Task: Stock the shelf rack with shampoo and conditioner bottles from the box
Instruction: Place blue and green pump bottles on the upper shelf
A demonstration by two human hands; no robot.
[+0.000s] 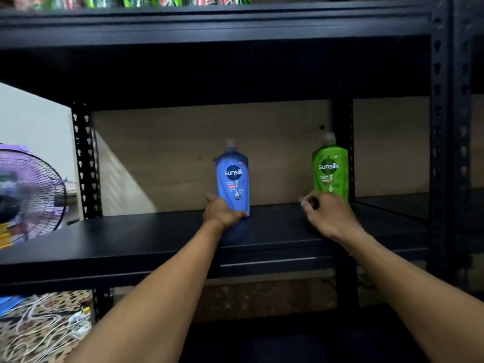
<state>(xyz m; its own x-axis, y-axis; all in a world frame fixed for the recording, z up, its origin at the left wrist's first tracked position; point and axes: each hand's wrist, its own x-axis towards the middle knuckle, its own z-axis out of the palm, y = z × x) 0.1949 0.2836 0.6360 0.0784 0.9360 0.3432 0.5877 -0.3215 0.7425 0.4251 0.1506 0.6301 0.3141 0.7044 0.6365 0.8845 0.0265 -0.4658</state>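
A blue plastic Sunsilk shampoo bottle [233, 176] stands upright mid-shelf on the black metal rack [131, 239]; a green plastic Sunsilk bottle [330, 169] stands upright to its right.

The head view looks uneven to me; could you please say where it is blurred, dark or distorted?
In the head view, the right hand is smeared by motion at its fingers and the fan is blurred; both labels, on the blue bottle and the green bottle, read clearly; the upper shelf underside is in deep shadow; the rack post at the right looks bowed, wide-angle distortion.
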